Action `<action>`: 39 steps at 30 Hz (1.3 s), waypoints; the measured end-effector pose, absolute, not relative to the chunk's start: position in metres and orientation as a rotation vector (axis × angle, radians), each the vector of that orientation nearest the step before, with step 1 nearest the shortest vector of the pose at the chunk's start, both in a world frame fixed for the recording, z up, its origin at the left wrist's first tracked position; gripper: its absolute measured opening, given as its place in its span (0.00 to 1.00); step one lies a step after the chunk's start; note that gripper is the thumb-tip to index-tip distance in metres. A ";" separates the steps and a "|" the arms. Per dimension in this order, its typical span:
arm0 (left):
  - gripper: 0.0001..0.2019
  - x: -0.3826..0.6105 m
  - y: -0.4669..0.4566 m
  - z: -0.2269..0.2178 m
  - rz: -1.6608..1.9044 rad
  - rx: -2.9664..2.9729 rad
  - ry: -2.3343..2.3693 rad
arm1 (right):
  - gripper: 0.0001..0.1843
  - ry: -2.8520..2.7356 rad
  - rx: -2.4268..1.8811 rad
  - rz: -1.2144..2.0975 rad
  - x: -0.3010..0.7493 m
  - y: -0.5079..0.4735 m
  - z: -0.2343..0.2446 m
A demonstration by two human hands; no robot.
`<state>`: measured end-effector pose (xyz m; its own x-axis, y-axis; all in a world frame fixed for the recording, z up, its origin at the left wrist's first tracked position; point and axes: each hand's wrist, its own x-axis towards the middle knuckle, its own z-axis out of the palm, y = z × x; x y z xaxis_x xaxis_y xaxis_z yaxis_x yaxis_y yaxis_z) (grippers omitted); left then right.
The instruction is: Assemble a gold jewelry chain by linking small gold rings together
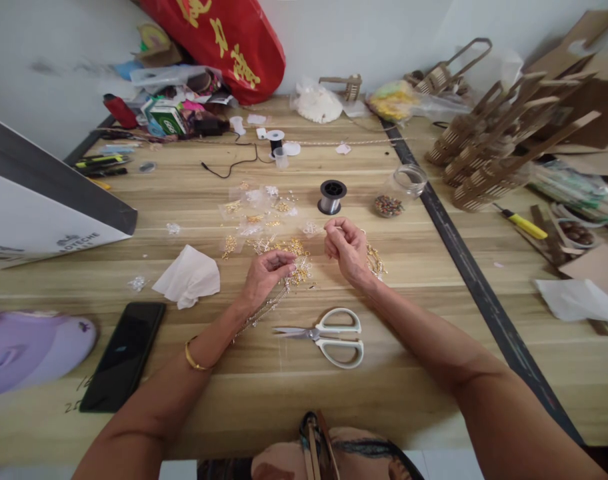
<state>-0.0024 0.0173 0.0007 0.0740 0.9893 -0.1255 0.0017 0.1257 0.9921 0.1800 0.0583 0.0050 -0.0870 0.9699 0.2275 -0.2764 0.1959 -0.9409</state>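
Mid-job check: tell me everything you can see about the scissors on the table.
The scissors have two large white loop handles, plastic by the look, and short grey metal blades that look shut. They lie flat on the wooden table, tips pointing left, between the person's forearms, nearer the body than the left hand and right hand. Only the table touches them; the gold strand trailing from the left hand lies apart from the tips.

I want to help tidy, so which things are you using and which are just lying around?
In use, it seems:
left hand, fingers on a strand
right hand, pinched shut
gold bits
spool
bead dish
scissors

Just lying about:
phone
tissue
cap
red bag
baskets
knife
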 end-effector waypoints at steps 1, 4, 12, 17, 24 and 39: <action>0.15 -0.003 0.017 0.000 1.061 1.155 1.208 | 0.13 -1.193 -0.787 1.253 0.180 0.057 0.006; 0.15 -0.002 0.017 -0.001 1.067 1.141 1.200 | 0.13 -1.258 -0.786 1.310 0.177 0.053 0.008; 0.17 -0.002 0.018 -0.002 1.120 1.078 1.176 | 0.15 -1.471 -0.842 1.489 0.167 0.041 0.002; 0.16 -0.004 0.019 -0.005 1.117 1.074 1.179 | 0.15 -1.537 -0.813 1.548 0.166 0.042 -0.001; 0.16 -0.006 0.021 -0.011 1.127 1.025 1.131 | 0.15 -1.551 -0.757 1.550 0.169 0.045 -0.008; 0.12 -0.005 0.020 -0.006 1.152 1.101 1.214 | 0.14 -1.645 -0.800 1.560 0.165 0.045 -0.016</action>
<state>-0.0047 0.0199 -0.0063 0.0097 0.9948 -0.1016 -0.0498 0.1020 0.9935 0.1646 0.0453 -0.0164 -0.5473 0.8327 0.0841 -0.0400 0.0744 -0.9964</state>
